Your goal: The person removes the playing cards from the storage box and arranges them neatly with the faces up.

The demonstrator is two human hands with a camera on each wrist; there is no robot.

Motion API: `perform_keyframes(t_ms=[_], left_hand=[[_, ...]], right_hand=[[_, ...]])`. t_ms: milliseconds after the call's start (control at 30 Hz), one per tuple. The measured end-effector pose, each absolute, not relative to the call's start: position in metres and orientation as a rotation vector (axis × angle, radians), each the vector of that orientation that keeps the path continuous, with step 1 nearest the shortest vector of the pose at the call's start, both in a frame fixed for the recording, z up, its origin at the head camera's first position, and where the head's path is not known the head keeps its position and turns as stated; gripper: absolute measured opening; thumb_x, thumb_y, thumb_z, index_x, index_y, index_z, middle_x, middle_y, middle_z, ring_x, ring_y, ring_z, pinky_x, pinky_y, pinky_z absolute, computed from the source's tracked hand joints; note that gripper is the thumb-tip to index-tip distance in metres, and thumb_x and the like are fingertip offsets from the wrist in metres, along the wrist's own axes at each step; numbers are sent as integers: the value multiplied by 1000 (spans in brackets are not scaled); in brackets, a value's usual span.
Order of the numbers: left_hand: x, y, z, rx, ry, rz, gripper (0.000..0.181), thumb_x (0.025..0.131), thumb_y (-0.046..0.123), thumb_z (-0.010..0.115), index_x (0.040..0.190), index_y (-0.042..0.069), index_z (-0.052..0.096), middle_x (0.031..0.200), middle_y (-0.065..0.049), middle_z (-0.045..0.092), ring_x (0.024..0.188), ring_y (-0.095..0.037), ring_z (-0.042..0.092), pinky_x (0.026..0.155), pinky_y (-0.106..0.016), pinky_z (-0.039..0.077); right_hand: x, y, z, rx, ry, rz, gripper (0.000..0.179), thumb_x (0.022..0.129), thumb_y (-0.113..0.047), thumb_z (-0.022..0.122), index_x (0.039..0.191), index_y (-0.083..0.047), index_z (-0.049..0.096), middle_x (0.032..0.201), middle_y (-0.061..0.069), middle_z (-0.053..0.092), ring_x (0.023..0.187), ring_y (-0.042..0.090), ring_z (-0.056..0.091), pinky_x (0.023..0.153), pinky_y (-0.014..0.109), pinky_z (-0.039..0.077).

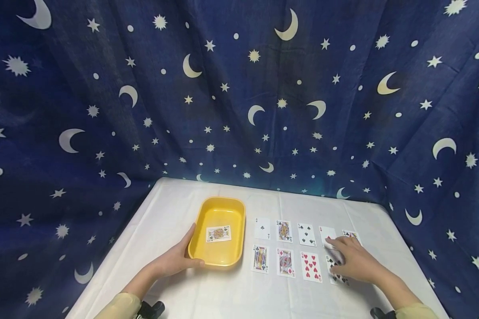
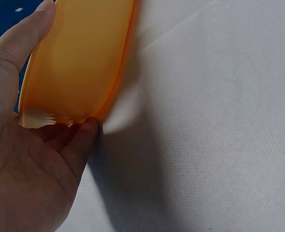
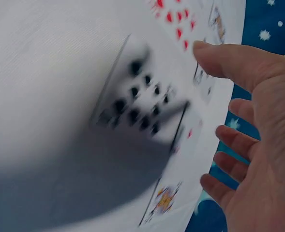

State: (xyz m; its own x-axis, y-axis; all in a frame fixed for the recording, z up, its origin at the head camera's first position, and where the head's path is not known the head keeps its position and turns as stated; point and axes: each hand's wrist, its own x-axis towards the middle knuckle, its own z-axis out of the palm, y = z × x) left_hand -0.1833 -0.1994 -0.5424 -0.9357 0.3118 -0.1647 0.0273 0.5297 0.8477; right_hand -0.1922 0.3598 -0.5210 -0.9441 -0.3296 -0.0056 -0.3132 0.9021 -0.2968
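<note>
My left hand (image 1: 177,256) grips the front left edge of a yellow plastic tray (image 1: 242,226); in the left wrist view, thumb and fingers curl about the tray's rim (image 2: 79,58). A face card (image 1: 218,234) lies flat inside the tray. Over the right end of two rows of playing cards is my right hand (image 1: 357,259), fingers spread and slightly bent, nothing held. Below it lies a spade number card (image 1: 332,266), partly covered in the head view. The right wrist view shows that spade card (image 3: 142,94) apart from the fingers. A red ace (image 1: 326,232) and a face card (image 1: 352,235) are partly hidden behind the hand.
Left of my right hand, the back row has an ace of clubs (image 1: 262,228), a face card (image 1: 284,231) and a spade card (image 1: 306,235). In front are face cards (image 1: 260,258) (image 1: 285,262) and a hearts card (image 1: 311,266). A dark-blue starry curtain (image 1: 239,110) hangs behind the white-covered table (image 1: 207,292).
</note>
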Motion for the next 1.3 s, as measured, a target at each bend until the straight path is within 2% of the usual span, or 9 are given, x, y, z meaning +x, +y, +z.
perform_keyframes(t_ms=[100, 333, 467, 733, 867, 1100, 1300], left_hand=[[-184, -199, -543, 282, 2478, 1358, 126, 80, 40, 88, 166, 18, -1, 171, -13, 3, 154, -39, 10, 121, -61, 10], [-186, -200, -549, 254, 2488, 1337, 128, 79, 44, 88, 166, 20, -3, 171, -10, 3, 155, -37, 9, 122, -60, 10], [-186, -201, -550, 234, 2480, 1343, 129, 78, 45, 88, 166, 21, -3, 171, -10, 4, 155, -37, 9, 121, -61, 9], [-185, -201, -549, 260, 2474, 1356, 128, 78, 43, 88, 166, 18, -2, 171, -12, 4, 155, -38, 9, 121, -61, 10], [-185, -200, -548, 255, 2479, 1353, 129, 78, 44, 89, 166, 18, -1, 171, -12, 5, 154, -39, 11, 121, -60, 10], [-184, -199, -545, 263, 2473, 1362, 129, 77, 44, 89, 166, 17, -1, 171, -13, 4, 154, -39, 10, 121, -60, 11], [-184, -200, -544, 282, 2474, 1355, 127, 79, 42, 88, 166, 17, -1, 171, -13, 4, 154, -39, 12, 121, -60, 13]], right_hand=[[-199, 342, -516, -547, 3055, -437, 81, 76, -44, 87, 145, -13, 58, 136, 13, 56, 130, 42, 46, 103, 69, 39], [-221, 282, -502, -645, 3065, -492, 74, 86, -39, 82, 151, -19, 53, 147, 8, 51, 141, 36, 38, 111, 66, 34], [-235, 241, -494, -756, 3033, -501, 74, 86, -38, 81, 152, -22, 51, 149, 5, 50, 142, 32, 37, 115, 61, 32], [-248, 172, -478, -814, 2937, -453, 75, 88, -47, 76, 155, -32, 46, 155, -4, 45, 147, 22, 32, 119, 51, 31], [-252, 147, -476, -872, 2889, -469, 73, 89, -45, 75, 155, -32, 47, 155, -5, 44, 148, 20, 32, 118, 51, 33], [-260, 104, -479, -1061, 2822, -404, 72, 91, -44, 74, 155, -26, 47, 152, 0, 47, 144, 22, 35, 121, 46, 29], [-263, 68, -485, -1161, 2767, -266, 64, 92, -40, 73, 151, -25, 53, 150, 3, 50, 141, 25, 38, 119, 44, 31]])
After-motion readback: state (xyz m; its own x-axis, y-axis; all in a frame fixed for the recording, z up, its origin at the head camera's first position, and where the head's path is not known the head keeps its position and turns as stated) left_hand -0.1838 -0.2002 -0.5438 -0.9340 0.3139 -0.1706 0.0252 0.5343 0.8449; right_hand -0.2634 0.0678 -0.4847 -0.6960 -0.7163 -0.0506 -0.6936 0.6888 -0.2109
